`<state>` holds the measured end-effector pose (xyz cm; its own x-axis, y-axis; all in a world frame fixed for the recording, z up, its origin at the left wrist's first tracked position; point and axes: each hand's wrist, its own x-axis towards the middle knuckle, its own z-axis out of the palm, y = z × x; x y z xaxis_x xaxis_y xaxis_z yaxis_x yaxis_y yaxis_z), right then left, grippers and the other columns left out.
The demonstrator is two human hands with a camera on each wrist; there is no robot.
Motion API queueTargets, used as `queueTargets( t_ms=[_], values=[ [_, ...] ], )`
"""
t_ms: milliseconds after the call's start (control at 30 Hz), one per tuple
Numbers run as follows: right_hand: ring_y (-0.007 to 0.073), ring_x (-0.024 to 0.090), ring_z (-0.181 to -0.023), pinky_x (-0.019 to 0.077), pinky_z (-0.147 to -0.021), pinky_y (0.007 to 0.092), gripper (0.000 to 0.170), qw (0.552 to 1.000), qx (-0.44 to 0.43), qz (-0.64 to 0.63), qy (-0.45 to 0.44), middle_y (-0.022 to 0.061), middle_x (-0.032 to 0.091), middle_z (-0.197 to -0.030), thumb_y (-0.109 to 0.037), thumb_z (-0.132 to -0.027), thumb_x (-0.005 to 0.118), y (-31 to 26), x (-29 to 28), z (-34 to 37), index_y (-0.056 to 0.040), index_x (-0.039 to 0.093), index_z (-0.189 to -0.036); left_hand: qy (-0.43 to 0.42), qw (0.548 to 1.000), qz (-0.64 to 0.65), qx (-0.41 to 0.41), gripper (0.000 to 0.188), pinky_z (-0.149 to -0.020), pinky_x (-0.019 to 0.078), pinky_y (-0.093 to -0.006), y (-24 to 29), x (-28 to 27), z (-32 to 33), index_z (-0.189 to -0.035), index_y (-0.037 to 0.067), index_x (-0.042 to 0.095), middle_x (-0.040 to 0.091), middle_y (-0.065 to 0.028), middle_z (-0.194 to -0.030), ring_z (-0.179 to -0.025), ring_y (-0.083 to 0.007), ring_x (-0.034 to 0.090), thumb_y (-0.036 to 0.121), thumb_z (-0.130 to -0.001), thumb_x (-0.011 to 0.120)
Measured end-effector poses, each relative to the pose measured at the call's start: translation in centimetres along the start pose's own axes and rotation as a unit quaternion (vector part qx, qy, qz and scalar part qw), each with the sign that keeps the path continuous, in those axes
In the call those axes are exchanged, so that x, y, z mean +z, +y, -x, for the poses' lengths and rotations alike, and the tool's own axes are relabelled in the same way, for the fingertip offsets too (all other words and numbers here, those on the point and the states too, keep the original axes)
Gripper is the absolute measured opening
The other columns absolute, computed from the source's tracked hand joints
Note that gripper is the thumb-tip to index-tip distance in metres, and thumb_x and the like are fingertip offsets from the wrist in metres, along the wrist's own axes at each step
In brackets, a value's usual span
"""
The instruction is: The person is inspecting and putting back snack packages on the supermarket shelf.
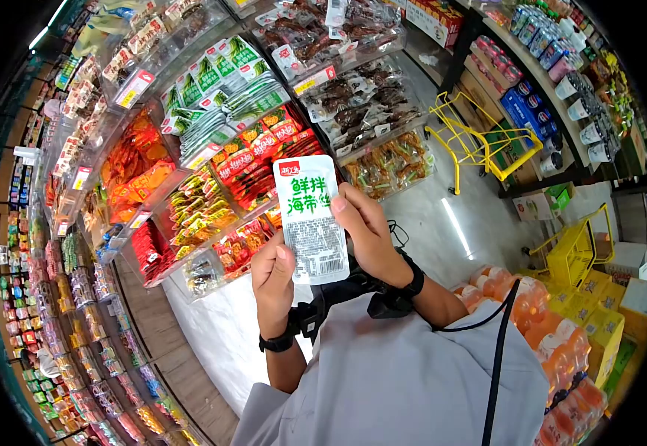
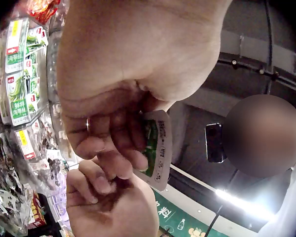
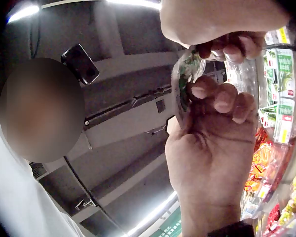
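Observation:
A white seaweed-strip packet [image 1: 314,241] with green lettering, a red logo and a barcode stands upright between both hands, its printed face toward the head camera. My left hand [image 1: 271,275] grips its lower left edge, thumb along the side. On the other side, my right hand [image 1: 370,232] holds the right edge, with the thumb lying at the front. From the left wrist view, curled fingers [image 2: 130,160] sit behind the packet [image 2: 161,150]. The right wrist view catches the packet [image 3: 180,89] edge-on, with fingers against its back.
Green seaweed packets [image 1: 223,82], red snack packets [image 1: 264,152] and dark vacuum-packed meats [image 1: 361,97] fill sloping shelf bins ahead. A yellow wire rack [image 1: 479,141] stands on the floor to the right. Orange drink bottles [image 1: 554,327] are stacked at my right side.

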<state>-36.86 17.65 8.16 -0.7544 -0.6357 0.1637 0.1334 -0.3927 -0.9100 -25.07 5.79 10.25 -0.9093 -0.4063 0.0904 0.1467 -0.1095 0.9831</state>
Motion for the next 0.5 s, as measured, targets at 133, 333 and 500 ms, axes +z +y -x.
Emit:
queueTargets(
  t_ms=[133, 333, 500],
  values=[
    [0.0000, 0.036, -0.057, 0.0285, -0.049, 0.0197, 0.028, 1.000, 0.001, -0.014, 0.001, -0.0065, 0.043, -0.069, -0.028, -0.104, 0.043, 0.15, 0.02, -0.04, -0.0053, 0.052, -0.091, -0.005, 1.000, -0.005, 0.006, 0.054, -0.088, 0.0460, -0.0272, 0.23, 0.18, -0.28, -0.127, -0.011, 0.053, 0.065, -0.0116, -0.114, -0.099, -0.0149, 0.061, 0.037, -0.102, 0.048],
    [0.0004, 0.036, -0.057, 0.0287, -0.049, 0.0204, 0.028, 1.000, 0.006, -0.011, 0.006, -0.0061, 0.042, -0.068, -0.027, -0.104, 0.043, -0.15, 0.16, -0.19, -0.0058, 0.050, -0.087, 0.019, 0.999, -0.028, 0.009, 0.055, -0.076, 0.0417, -0.0217, 0.45, 0.49, -0.55, -0.120, -0.012, 0.057, 0.064, -0.0050, -0.097, -0.084, -0.0069, 0.054, 0.040, -0.102, 0.047],
    [0.0013, 0.036, -0.058, 0.0289, -0.049, 0.0214, 0.030, 1.000, 0.015, -0.009, 0.021, -0.0054, 0.041, -0.067, -0.027, -0.104, 0.044, 0.11, 0.34, -0.23, -0.0064, 0.047, -0.082, 0.015, 1.000, -0.012, 0.003, 0.054, -0.076, 0.0423, -0.0220, 0.31, 0.12, -0.58, -0.119, -0.011, 0.058, 0.065, -0.0050, -0.097, -0.083, -0.0074, 0.055, 0.039, -0.102, 0.047]
  ],
)
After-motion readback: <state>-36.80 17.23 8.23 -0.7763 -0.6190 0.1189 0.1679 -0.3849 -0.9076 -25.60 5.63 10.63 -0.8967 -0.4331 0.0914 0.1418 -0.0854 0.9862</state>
